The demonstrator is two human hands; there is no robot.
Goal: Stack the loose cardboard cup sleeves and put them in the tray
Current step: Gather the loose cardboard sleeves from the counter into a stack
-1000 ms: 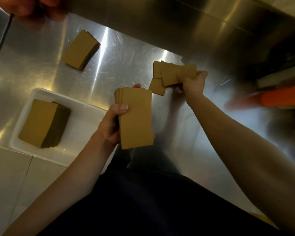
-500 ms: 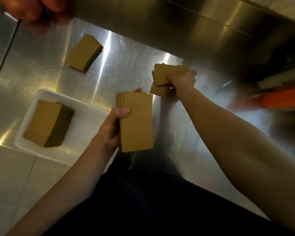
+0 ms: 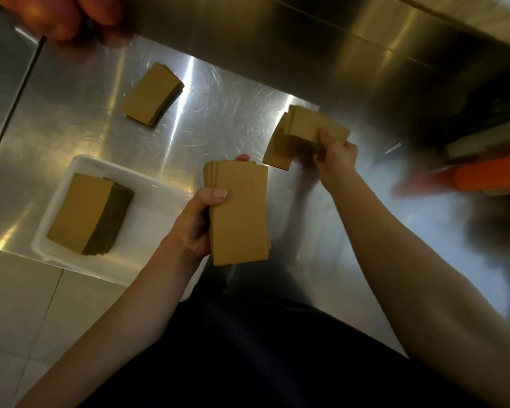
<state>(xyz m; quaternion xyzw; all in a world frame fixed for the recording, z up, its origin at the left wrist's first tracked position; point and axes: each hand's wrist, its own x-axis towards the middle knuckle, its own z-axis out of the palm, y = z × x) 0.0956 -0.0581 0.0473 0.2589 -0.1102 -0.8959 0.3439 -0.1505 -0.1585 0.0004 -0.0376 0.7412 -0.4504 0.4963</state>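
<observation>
My left hand grips a squared stack of brown cardboard sleeves, held upright above the steel counter's front edge. Farther right, my right hand is closed on a loose, fanned bunch of sleeves resting on the counter. A white tray sits at the front left and holds a neat stack of sleeves. Another sleeve stack lies on the counter behind the tray.
The steel counter has an upright steel back wall. An orange object lies blurred at the right edge. Someone else's fingers show at the top left corner. Tiled floor lies below the counter's front edge.
My right hand has gathered the scattered sleeves closer together and pulled them slightly toward me. My left hand keeps its stack in the same place.
</observation>
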